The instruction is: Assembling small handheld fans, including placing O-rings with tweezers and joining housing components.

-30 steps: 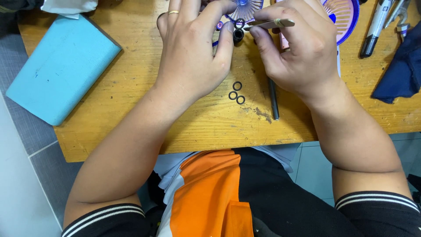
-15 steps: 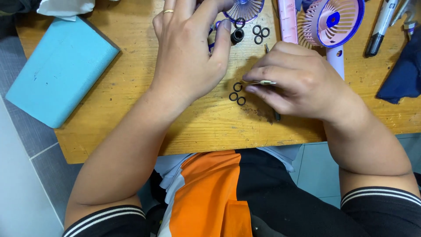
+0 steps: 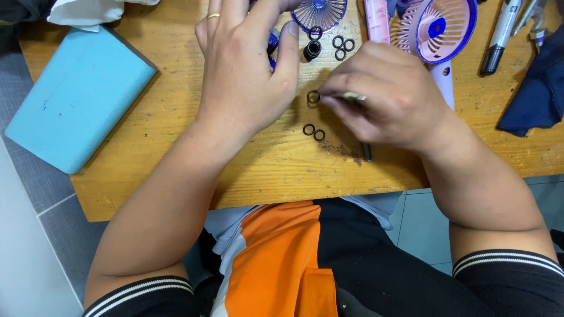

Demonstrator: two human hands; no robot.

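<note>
Head view, wooden table [image 3: 176, 147]. Right hand [image 3: 385, 100] low over table, fingers [image 3: 335, 103] pinched shut on thin tool, tip at small black ring [image 3: 313, 97]; ring on table or lifted, could not tell. Two more black rings [image 3: 314, 132] just below, flat on wood, touching each other. Left hand [image 3: 249, 64] curled over small blue part [image 3: 272, 42], thumb near black cylinder [image 3: 312, 49]; grip partly hidden, could not tell how tight. Ring cluster [image 3: 342, 46] beside cylinder. Purple fan grille [image 3: 320, 13] at top edge, pink handheld fan [image 3: 437, 35] right of it. Blue foam block [image 3: 73, 97] far left, black marker [image 3: 499, 41] far right.
</note>
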